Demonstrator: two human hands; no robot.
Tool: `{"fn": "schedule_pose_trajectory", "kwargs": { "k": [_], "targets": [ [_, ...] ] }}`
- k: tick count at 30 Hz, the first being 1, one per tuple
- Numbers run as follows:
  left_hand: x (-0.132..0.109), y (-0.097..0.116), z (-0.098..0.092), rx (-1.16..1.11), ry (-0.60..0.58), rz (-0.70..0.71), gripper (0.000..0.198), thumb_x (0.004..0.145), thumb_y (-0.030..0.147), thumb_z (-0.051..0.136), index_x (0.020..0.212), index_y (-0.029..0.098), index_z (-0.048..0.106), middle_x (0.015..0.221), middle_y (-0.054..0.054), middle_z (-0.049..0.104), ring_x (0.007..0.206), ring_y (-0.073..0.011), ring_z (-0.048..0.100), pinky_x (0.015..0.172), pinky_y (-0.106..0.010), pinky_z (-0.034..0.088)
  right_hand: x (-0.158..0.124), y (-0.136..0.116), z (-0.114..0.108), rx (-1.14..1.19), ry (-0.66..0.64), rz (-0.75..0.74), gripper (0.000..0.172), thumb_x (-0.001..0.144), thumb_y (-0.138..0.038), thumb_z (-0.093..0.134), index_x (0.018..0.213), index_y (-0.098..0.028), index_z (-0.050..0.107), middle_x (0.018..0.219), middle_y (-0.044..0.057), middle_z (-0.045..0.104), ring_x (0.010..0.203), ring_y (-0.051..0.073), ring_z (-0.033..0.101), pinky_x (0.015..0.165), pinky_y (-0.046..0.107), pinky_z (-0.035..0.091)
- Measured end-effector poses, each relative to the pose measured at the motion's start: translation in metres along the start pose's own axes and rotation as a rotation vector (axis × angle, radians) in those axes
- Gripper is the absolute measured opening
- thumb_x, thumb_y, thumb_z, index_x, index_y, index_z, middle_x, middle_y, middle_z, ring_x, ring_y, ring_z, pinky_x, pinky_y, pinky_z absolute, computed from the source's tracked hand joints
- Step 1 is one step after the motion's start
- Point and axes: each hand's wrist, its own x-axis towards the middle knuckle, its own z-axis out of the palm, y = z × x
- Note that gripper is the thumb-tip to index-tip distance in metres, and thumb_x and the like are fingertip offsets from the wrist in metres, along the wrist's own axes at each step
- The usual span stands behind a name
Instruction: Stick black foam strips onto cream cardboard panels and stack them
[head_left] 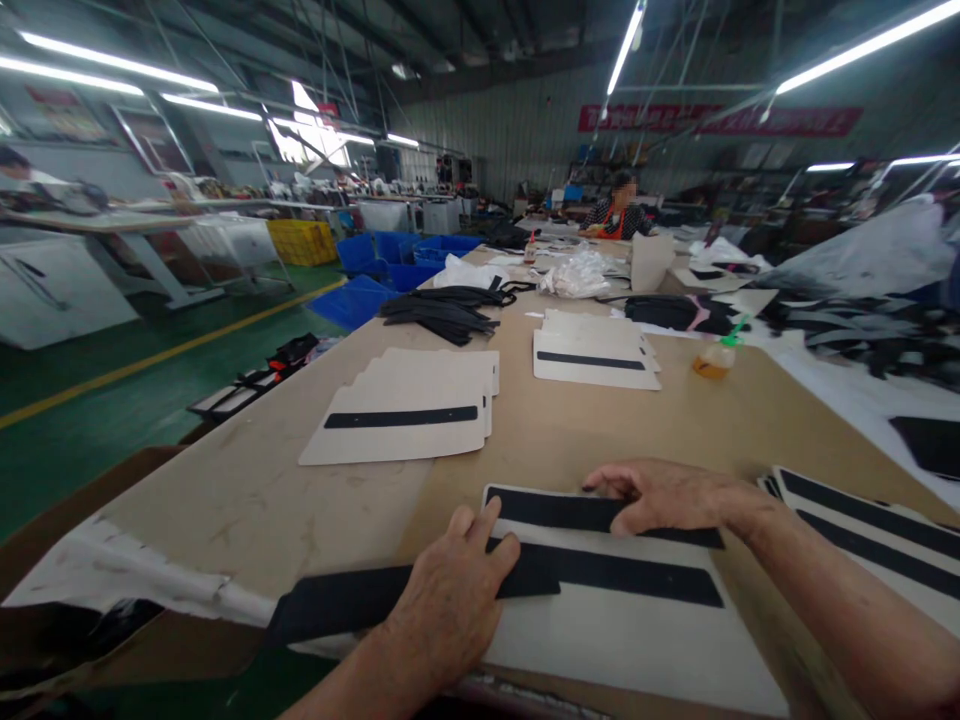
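The strip [337, 605] is matt black, and the card [600, 640] beneath it is cream with black bands. The table [262, 500] is tan, scuffed with pale marks. The floor [97, 420] is green with a yellow line [150, 350] running along it. Further off, the bins [360, 300] are bright blue, and the crate [300, 240] is yellow. The banner [720, 120] is red with pale lettering. The bottle [712, 362] holds amber liquid. A co-worker's apron [615, 225] is orange, over a top [592, 215] that seems dark with a pale print, though blur makes that hard to tell.
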Motion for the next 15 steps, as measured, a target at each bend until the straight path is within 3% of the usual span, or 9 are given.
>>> {"fn": "schedule_pose_trajectory", "kwargs": {
  "k": [3, 6, 10, 15],
  "targets": [
    [0.001, 0.000, 0.001, 0.013, -0.003, -0.009, 0.053, 0.072, 0.010, 0.051, 0.123, 0.023, 0.057, 0.153, -0.010, 0.036, 0.123, -0.0309, 0.042, 0.101, -0.045, 0.046, -0.034, 0.030, -0.006, 0.096, 0.027, 0.048, 0.043, 0.072, -0.029, 0.065, 0.113, -0.019, 0.061, 0.098, 0.003, 0.070, 0.086, 0.019, 0.063, 0.074, 0.029, 0.046],
    [0.002, 0.002, -0.002, 0.035, -0.009, -0.022, 0.055, 0.071, 0.009, 0.051, 0.124, 0.024, 0.058, 0.153, -0.009, 0.037, 0.122, -0.0300, 0.043, 0.102, -0.045, 0.045, -0.054, 0.051, 0.005, 0.150, 0.264, 0.094, 0.028, 0.075, -0.035, 0.061, 0.097, -0.018, 0.061, 0.091, 0.003, 0.068, 0.082, 0.018, 0.061, 0.072, 0.028, 0.044],
    [0.004, 0.003, -0.003, 0.077, -0.038, -0.040, 0.057, 0.071, 0.006, 0.049, 0.125, 0.024, 0.059, 0.154, -0.010, 0.037, 0.123, -0.0306, 0.044, 0.102, -0.047, 0.045, -0.058, 0.067, 0.032, 0.228, 0.482, 0.205, 0.021, 0.076, -0.039, 0.056, 0.086, -0.020, 0.056, 0.066, -0.004, 0.055, 0.058, 0.012, 0.049, 0.056, 0.026, 0.036],
    [0.007, 0.003, -0.002, 0.126, -0.059, -0.047, 0.060, 0.073, 0.005, 0.050, 0.128, 0.024, 0.058, 0.155, -0.010, 0.036, 0.124, -0.0308, 0.045, 0.105, -0.048, 0.042, -0.052, 0.077, 0.049, 0.164, 0.645, 0.222, 0.017, 0.077, -0.036, 0.056, 0.085, -0.021, 0.056, 0.063, -0.005, 0.055, 0.058, 0.013, 0.051, 0.058, 0.027, 0.036]
  ]
}}
